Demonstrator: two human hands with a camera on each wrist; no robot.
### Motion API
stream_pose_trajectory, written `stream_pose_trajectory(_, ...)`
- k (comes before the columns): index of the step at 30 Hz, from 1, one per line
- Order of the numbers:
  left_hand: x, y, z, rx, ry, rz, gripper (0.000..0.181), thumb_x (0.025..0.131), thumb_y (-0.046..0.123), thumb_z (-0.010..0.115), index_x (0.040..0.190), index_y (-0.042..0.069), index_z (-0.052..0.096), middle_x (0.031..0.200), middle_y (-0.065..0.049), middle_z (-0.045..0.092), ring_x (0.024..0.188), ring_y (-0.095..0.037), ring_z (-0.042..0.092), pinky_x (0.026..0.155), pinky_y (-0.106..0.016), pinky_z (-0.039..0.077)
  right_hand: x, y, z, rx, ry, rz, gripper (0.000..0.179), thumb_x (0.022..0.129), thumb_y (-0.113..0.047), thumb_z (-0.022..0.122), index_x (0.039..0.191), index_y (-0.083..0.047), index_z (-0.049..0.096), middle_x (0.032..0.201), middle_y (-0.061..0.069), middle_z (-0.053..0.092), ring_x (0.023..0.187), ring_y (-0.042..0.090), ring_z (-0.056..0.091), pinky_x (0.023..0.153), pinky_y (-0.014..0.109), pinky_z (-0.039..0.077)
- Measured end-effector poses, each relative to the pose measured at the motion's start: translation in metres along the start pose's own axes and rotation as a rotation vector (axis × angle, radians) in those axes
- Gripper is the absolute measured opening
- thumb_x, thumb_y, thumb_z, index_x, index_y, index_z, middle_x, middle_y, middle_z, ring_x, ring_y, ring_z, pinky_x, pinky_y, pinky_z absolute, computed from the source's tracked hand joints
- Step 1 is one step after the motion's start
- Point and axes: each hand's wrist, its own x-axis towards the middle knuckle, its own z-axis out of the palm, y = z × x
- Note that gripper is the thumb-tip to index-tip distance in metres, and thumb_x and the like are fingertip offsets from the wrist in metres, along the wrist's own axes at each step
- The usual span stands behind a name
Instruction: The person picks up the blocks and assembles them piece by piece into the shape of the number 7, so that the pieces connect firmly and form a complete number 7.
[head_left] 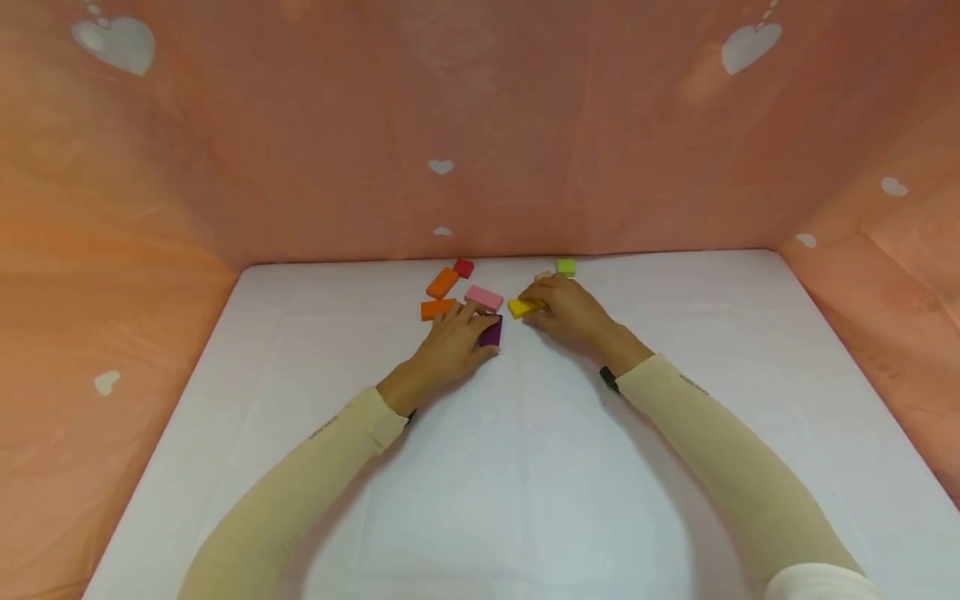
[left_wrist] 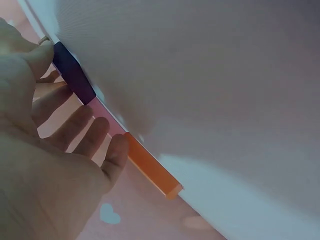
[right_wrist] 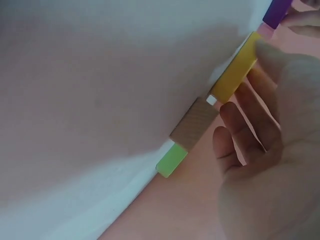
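My left hand (head_left: 450, 342) holds a purple block (head_left: 491, 332) between thumb and index finger; its other fingers spread beside a pink block (head_left: 483, 297) and an orange block (head_left: 437, 309). In the left wrist view the purple block (left_wrist: 74, 72) shows one long side. A yellow block (head_left: 525, 307) is pinched by my right hand (head_left: 573, 312), to the right of the pink one. Just beyond the right fingers lies a plain wood-coloured block (right_wrist: 195, 124), mostly covered by the hand in the head view. A light green block (head_left: 566, 267) is behind it.
A second orange block (head_left: 442, 282) and a red block (head_left: 463, 268) lie farther back on the left. All stand on a white table (head_left: 480, 467). Orange-pink cloth (head_left: 510, 125) with white hearts rises behind the far edge and along both sides.
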Motion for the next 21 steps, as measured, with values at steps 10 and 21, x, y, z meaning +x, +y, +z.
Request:
stream_pose_trajectory(10, -0.001, -0.005, -0.005, 0.036, -0.040, 0.020, 0.058, 0.097, 0.039, 0.062, 0.149, 0.017, 0.048, 0.156, -0.006, 0.041, 0.140, -0.030, 0.039, 0.113, -0.053, 0.033, 0.009, -0.006, 0.001, -0.020, -0.006, 0.023, 0.036, 0.095, -0.040, 0.066, 0.123, -0.017, 0.067, 0.132, 0.004, 0.063, 0.134, 0.026, 0.048, 0.117, 0.045, 0.036)
stream_pose_trajectory(21, -0.003, -0.005, -0.008, 0.005, -0.055, 0.049, 0.058, 0.094, 0.035, 0.068, 0.146, 0.015, 0.052, 0.154, -0.008, 0.044, 0.140, -0.031, 0.039, 0.117, -0.054, 0.032, 0.011, -0.002, 0.003, -0.003, -0.008, 0.021, 0.035, 0.094, -0.038, 0.068, 0.123, -0.018, 0.067, 0.129, 0.002, 0.065, 0.127, 0.023, 0.052, 0.113, 0.042, 0.041)
